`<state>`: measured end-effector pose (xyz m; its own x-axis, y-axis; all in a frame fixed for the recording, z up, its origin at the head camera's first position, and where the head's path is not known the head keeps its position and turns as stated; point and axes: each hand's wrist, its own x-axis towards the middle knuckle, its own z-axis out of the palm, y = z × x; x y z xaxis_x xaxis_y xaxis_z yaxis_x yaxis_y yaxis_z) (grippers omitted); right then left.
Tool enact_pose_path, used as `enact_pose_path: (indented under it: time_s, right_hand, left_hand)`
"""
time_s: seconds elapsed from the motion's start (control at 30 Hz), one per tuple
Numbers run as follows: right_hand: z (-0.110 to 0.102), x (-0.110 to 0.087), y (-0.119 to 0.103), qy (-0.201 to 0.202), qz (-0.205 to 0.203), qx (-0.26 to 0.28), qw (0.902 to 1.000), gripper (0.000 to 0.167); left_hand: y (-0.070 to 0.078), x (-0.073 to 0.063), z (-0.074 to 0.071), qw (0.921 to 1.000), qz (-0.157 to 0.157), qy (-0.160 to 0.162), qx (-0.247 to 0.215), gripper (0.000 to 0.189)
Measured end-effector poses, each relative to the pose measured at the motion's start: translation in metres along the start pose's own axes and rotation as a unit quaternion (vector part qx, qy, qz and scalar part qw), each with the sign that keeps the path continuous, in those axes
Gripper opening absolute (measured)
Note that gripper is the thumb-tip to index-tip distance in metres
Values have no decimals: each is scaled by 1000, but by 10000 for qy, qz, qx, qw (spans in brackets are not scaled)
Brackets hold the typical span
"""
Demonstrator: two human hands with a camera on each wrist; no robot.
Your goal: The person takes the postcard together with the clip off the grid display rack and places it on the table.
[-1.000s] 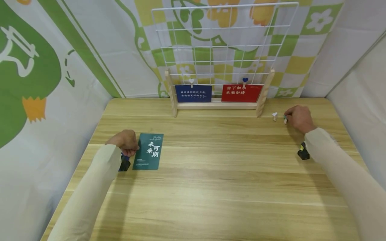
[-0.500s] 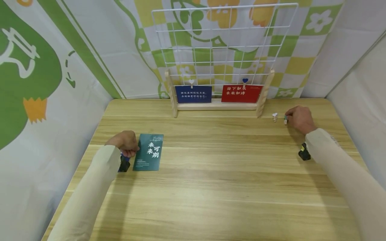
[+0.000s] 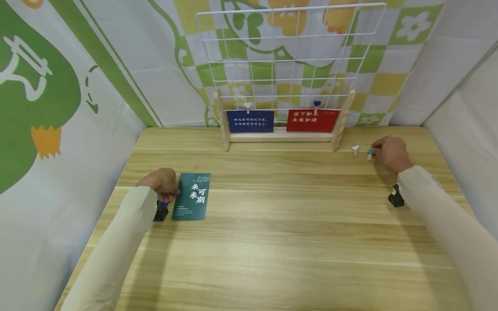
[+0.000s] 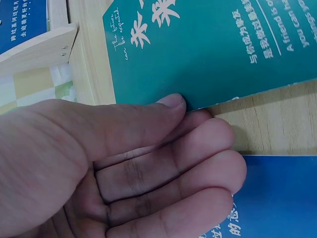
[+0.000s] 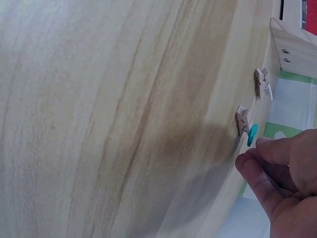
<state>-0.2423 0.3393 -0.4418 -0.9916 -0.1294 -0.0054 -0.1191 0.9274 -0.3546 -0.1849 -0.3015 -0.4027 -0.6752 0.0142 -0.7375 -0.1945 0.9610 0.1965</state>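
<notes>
A teal card (image 3: 191,197) with white lettering lies at the left of the table, its left edge pinched by my left hand (image 3: 160,181). The left wrist view shows the thumb on top of the card (image 4: 198,59), with the other fingers curled below its edge. Under that hand is a blue card (image 4: 282,188), mostly hidden. At the far right, my right hand (image 3: 391,153) is beside a small wooden clothespin with a teal heart (image 5: 242,121). Its thumb and fingers bend close together just off the heart, holding nothing visible. A white-heart clothespin (image 3: 355,150) lies farther left.
A white wire grid (image 3: 272,60) on a wooden stand (image 3: 280,137) is at the back. A blue card (image 3: 250,122) and a red card (image 3: 311,121) hang low on it, each under a heart clothespin. Patterned cloth (image 3: 412,26) surrounds the wooden table (image 3: 280,242).
My right hand has drawn slightly right, off the teal-heart clothespin, so more of the heart shows. My left hand and the teal card have stayed in place.
</notes>
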Motion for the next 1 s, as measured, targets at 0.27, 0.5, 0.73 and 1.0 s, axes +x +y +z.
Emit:
enact_pose_path:
  time_s: [0.27, 0.5, 0.73, 1.0]
  right_hand:
    - [-1, -1, -2, 0, -24, -52, 10000, 27]
    - [-3, 1, -4, 134, -113, -15, 9998, 28]
    - [-11, 0, -16, 282, -216, -73, 9993, 31]
    - [-20, -4, -37, 427, -301, 3, 9986, 30]
  left_hand:
    - [0, 0, 1, 10000, 17, -50, -65, 27]
    - [-1, -2, -1, 9999, 72, -58, -109, 24]
    - [0, -3, -4, 9992, 382, 50, 97, 26]
    - [5, -4, -8, 9978, 603, 174, 209, 18]
